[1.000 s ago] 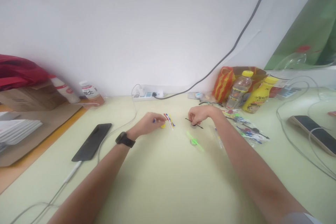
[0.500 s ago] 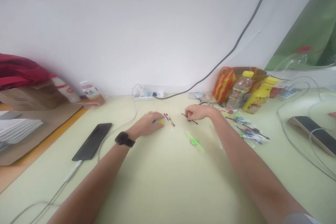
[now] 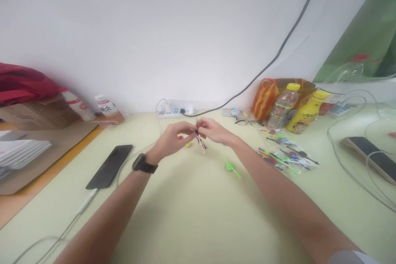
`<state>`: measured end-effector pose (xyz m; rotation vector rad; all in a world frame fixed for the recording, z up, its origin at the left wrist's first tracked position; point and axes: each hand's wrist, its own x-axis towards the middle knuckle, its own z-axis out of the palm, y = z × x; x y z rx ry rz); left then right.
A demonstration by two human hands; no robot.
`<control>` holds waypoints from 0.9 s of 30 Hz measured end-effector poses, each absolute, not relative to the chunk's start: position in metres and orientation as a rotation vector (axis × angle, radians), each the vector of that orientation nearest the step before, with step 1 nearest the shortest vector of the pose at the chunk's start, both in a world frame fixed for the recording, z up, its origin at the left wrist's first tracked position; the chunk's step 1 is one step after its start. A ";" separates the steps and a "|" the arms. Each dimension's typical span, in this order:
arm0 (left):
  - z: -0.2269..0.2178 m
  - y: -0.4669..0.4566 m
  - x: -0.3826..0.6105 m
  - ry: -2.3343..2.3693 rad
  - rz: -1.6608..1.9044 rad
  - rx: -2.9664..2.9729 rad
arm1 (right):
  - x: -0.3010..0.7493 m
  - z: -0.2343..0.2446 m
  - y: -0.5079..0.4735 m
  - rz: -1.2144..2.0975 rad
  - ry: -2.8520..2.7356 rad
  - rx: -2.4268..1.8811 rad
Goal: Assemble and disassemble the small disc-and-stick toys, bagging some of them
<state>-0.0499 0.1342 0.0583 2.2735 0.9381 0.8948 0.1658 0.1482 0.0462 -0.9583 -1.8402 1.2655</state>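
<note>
Both of my hands meet over the middle of the table. My right hand (image 3: 213,131) pinches a thin black plastic stick (image 3: 196,123), which now points upward. My left hand (image 3: 173,137) has its thumb and fingertips closed at the stick's lower part; the fingers partly hide the contact. Just below them lie several thin red, white, blue and yellow plastic sticks (image 3: 202,146). A small red piece (image 3: 180,137) and a yellow piece (image 3: 188,144) show under my left hand. Nearer to me rests a bright green stick with a round hub (image 3: 229,167).
Bagged colourful plastic parts (image 3: 287,152) lie right of my right forearm. Behind them stand a clear bottle (image 3: 283,105) and a yellow bottle (image 3: 307,112), with glasses (image 3: 249,122) beside them. A phone (image 3: 109,166) with its cable lies left; a power strip (image 3: 173,111) sits by the wall.
My right hand has moved left with the black stick and turned it upward. My left hand has shifted slightly right and up, so its fingers meet the stick.
</note>
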 end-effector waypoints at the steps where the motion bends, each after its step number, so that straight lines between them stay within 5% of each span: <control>1: 0.058 0.134 -0.049 0.940 0.915 2.271 | 0.163 0.045 0.147 1.270 -1.823 -0.941; 14: 0.043 0.114 -0.069 1.071 0.797 2.441 | 0.173 0.024 0.158 0.778 -2.212 -1.482; 22: 0.005 0.108 -0.114 1.146 0.793 2.632 | 0.204 0.054 0.114 0.591 -2.410 -1.687; 27: 0.000 0.110 -0.120 1.263 0.816 2.555 | 0.219 0.063 0.055 0.753 -2.604 -1.882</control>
